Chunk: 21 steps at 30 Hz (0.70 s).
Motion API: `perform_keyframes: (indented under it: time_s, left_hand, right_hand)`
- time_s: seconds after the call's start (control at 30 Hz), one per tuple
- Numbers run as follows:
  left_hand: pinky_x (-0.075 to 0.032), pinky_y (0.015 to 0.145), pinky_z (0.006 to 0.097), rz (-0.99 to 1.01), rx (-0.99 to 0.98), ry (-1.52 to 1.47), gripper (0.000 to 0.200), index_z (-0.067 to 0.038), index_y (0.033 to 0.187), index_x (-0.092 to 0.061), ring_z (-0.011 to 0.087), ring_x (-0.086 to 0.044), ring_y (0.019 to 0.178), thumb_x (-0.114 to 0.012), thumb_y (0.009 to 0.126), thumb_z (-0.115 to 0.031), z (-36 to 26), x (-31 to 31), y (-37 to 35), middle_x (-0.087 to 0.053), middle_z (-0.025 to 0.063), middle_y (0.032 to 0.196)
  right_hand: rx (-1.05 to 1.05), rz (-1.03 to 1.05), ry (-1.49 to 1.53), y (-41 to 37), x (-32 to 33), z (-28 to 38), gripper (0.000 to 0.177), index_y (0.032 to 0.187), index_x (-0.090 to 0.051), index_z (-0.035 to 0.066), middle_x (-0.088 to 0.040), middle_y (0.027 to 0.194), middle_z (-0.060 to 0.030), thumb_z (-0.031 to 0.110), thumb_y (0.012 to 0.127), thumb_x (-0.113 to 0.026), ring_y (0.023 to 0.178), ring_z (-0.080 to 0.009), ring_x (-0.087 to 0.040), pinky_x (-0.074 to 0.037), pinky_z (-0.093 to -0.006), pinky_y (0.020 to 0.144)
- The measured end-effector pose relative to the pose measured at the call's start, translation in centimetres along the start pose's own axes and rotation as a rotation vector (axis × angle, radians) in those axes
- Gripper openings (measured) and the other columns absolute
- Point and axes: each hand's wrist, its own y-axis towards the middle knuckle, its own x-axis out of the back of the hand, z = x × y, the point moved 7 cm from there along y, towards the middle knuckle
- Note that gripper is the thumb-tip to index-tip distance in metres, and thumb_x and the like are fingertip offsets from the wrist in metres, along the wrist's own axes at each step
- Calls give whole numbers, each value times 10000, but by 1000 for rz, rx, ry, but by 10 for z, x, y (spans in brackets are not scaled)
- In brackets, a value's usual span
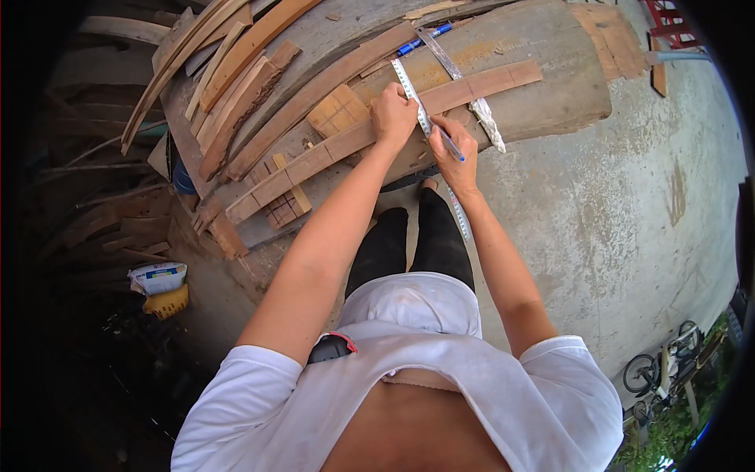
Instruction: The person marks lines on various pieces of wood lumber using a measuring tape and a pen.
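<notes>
My left hand (393, 116) presses down on a metal ruler (409, 93) laid across a long curved wooden strip (487, 82) on a big wooden workbench (550, 47). Just right of the ruler, my right hand (454, 153) grips a blue pen (451, 145) with its tip at the strip's edge. The ruler runs on below the bench edge toward my legs. A second metal square with a blue handle (429, 39) lies beyond the strip.
Many curved wooden slats (236, 71) are stacked on the bench's left side, with small blocks (336, 110) beside my left hand. A white and yellow bag (160, 285) sits on the ground at left. Concrete floor (629, 220) spreads right; bicycles (661, 370) stand at lower right.
</notes>
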Motion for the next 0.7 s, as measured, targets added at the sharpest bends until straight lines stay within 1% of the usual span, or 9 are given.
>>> perform_keyframes:
  time_s: [0.1,0.17,0.2,0.3,0.37,0.4,0.57,0.63,0.7]
  left_hand:
    - [-547,749,432,-1,-40,19,142,-50,875,-658,332,-703,752,-708,769,-129,0,-2,-2,-720,126,750]
    - [-549,750,423,27,1,10,158,-43,896,-655,323,-704,762,-703,773,-129,1,-2,1,-724,119,759]
    - [-549,750,423,25,-3,11,158,-43,896,-655,323,-704,762,-703,773,-129,0,1,1,-724,119,759]
    - [-555,725,393,59,-14,-4,165,-30,910,-651,283,-713,697,-698,774,-112,-8,0,-1,-720,111,729]
    - [-568,527,277,131,-34,-85,182,33,985,-641,176,-716,602,-683,825,-45,-16,-7,-2,-715,102,740]
    - [-568,527,277,137,-38,-82,182,33,985,-641,176,-716,602,-683,825,-45,-22,-10,-2,-715,102,740]
    - [-576,532,281,219,-71,-129,190,39,998,-643,170,-715,603,-685,830,-40,-61,-48,1,-721,106,767]
    - [-576,534,279,219,-84,-130,198,38,994,-643,172,-714,600,-693,819,-39,-63,-66,11,-724,113,776]
    - [-577,536,280,182,-157,-56,203,40,985,-645,175,-715,599,-699,804,-36,-68,-77,19,-723,116,775]
  right_hand:
    - [-39,57,-123,-15,12,-2,206,1000,-701,-11,-686,861,-196,108,856,-617,780,-339,-683,-525,-379,728]
    - [-66,-38,-87,-13,24,-2,208,1005,-699,-16,-688,872,-196,111,862,-615,788,-330,-688,-526,-368,731]
    - [-63,-41,-84,-10,27,1,208,1005,-699,-16,-688,872,-196,111,862,-615,788,-330,-688,-526,-368,731]
    - [-90,-96,-82,0,43,1,206,1013,-701,-13,-698,894,-187,114,874,-618,806,-305,-699,-529,-354,742]
    - [-45,-160,-77,7,52,-1,221,1046,-708,-1,-724,954,-165,130,896,-614,865,-248,-711,-535,-326,792]
    - [-23,-196,-75,10,56,0,199,1024,-705,-2,-712,932,-168,115,885,-625,831,-272,-707,-535,-342,768]
    - [-79,-236,-68,22,71,-9,204,1032,-701,-2,-711,936,-170,119,888,-623,838,-276,-708,-536,-341,773]
    - [-93,-245,-65,25,74,-14,205,1033,-701,-2,-711,938,-172,120,889,-622,839,-279,-708,-536,-341,774]
    - [-105,-211,-71,28,73,-18,229,1074,-709,20,-724,969,-151,160,918,-617,868,-231,-703,-532,-323,809]
